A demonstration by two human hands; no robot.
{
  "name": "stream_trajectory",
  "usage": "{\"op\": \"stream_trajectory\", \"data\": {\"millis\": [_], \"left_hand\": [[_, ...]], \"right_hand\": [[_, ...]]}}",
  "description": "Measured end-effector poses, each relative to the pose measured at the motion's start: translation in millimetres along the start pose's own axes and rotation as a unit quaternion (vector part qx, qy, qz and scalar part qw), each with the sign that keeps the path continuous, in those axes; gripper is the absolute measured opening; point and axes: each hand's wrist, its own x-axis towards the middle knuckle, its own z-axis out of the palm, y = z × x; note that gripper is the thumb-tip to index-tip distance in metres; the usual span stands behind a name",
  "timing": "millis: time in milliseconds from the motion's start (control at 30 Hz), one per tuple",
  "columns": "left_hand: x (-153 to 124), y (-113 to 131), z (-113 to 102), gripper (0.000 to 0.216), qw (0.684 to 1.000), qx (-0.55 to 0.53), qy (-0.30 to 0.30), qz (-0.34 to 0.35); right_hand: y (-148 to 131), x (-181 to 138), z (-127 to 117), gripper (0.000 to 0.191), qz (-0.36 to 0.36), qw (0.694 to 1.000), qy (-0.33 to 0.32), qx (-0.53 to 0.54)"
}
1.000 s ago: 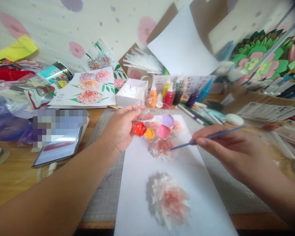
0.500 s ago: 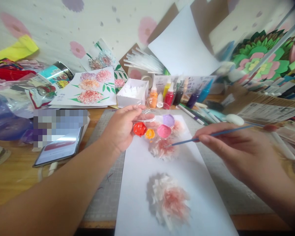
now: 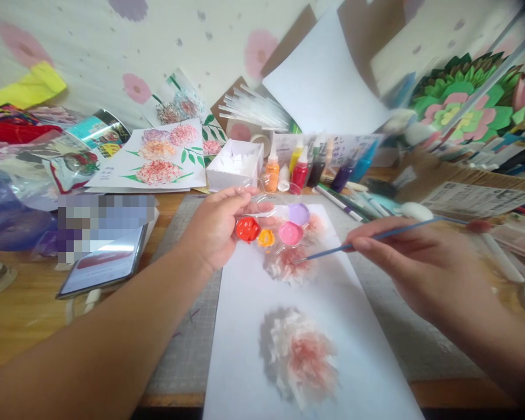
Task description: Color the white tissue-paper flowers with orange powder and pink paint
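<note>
My left hand is closed on the edge of a clear plastic paint palette, whose wells hold red, orange, pink and purple paint. Between the fingertips of my right hand is a thin blue paintbrush. Its tip is over a white-and-pink crumpled paper flower, just below the palette; whether it touches cannot be made out. Closer to me, another paper flower, pink in the middle, sits on the white paper sheet. A third pinkish flower shows partly behind the palette.
Under the sheet lies a grey cutting mat. A phone with a cable is at the left. Along the back stand a white box of paper bits and paint bottles. A cardboard box of pens is at the right.
Almost nothing differs. Both hands keep their hold on the palette and the paintbrush, and the whole view has shifted very slightly.
</note>
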Motion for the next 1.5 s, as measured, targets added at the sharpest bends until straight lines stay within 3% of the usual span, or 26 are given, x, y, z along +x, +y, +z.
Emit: {"op": "stream_trajectory", "data": {"millis": [700, 867, 1067, 1333, 1500], "left_hand": [[-0.3, 0.1, 0.7, 0.011, 1.0, -0.007, -0.008, 0.002], [-0.9, 1.2, 1.9, 0.009, 1.0, -0.023, 0.0, 0.01], [-0.7, 0.2, 0.8, 0.012, 1.0, -0.007, 0.0, 0.001], [0.0, 0.2, 0.6, 0.014, 1.0, -0.001, 0.008, -0.005], [-1.8, 1.5, 2.3, 0.011, 1.0, -0.01, 0.007, 0.013]], "right_hand": [[2.6, -4.2, -1.4, 0.002, -0.017, 0.999, -0.026, 0.019], [9.5, -4.7, -2.9, 0.004, -0.012, 0.998, -0.01, 0.064], [-0.6, -5.0, -3.1, 0.002, -0.025, 0.999, -0.011, 0.043], [-4.5, -4.2, 0.6, 0.004, -0.053, 0.997, -0.055, 0.024], [-3.0, -3.2, -3.3, 0.003, -0.044, 0.998, -0.028, 0.035]]}}
